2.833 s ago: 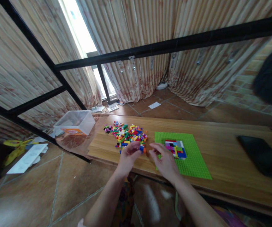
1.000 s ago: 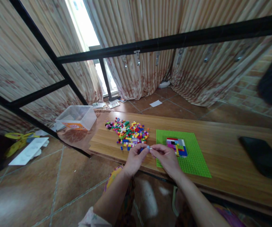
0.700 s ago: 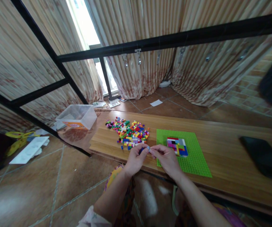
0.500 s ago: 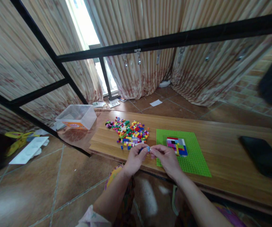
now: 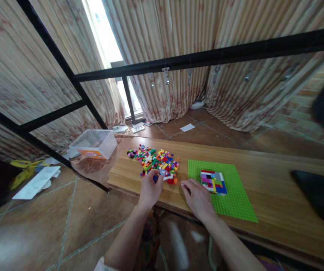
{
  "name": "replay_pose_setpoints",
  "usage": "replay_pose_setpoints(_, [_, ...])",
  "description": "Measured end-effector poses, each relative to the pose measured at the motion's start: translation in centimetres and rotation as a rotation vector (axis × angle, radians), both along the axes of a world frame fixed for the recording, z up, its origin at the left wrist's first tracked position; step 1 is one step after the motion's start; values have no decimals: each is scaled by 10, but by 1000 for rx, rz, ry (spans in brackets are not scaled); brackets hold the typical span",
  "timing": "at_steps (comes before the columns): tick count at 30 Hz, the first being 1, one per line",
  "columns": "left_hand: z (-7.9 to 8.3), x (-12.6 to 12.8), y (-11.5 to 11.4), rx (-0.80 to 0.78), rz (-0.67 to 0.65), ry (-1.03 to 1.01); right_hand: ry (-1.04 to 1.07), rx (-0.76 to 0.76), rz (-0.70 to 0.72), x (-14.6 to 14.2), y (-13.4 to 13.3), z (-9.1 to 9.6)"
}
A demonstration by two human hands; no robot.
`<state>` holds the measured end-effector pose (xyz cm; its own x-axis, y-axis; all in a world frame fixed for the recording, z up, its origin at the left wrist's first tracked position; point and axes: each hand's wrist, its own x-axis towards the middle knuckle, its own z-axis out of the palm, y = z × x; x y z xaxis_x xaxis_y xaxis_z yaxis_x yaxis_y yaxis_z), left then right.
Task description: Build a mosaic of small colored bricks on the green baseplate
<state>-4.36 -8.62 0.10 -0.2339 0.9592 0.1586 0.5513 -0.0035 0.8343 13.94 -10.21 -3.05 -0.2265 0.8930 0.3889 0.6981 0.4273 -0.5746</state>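
Note:
My left hand is at the near edge of a pile of loose toy building bricks. Its thumb and fingers are curved but apart, with a dark blue brick showing between them. Closer to the green baseplate, my right hand has its thumb and index finger pinched together. A tiny pale bit shows at those fingertips, too small to name. A flat, many-coloured block of joined bricks sits on the baseplate, just beyond my right hand.
A black phone lies at the right of the wooden table. Left of the table stands a clear plastic bin with an orange label. A black metal rail crosses in front of the curtains.
My hands were together over the table's front, holding a small light blue brick between them. They have parted: my left hand went left to the pile, while the right stayed near the baseplate.

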Motion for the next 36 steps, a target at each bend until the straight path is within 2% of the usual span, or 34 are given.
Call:
replay_pose_setpoints(4, [1,-4,21,33,-36,318,-115,22,-23,-1,5,-3])
replay_pose_setpoints(8, [4,3,33,58,-89,442,-184,43,-48,-3,7,-2])
replay_pose_setpoints(14, [1,14,32,57,-89,503,-232,39,-76,-6,8,1])
replay_pose_setpoints(21, [-5,18,28,82,-101,463,-153,5,-18,-9,6,2])
replay_pose_setpoints(28, [-8,18,23,112,-127,451,-106,-30,-18,-11,6,0])
replay_pose_setpoints(32, [-5,16,23,133,-105,486,-86,-42,-6,-10,6,1])
replay_pose_setpoints(36, [2,18,28,134,-132,614,-69,-42,2,-9,7,3])
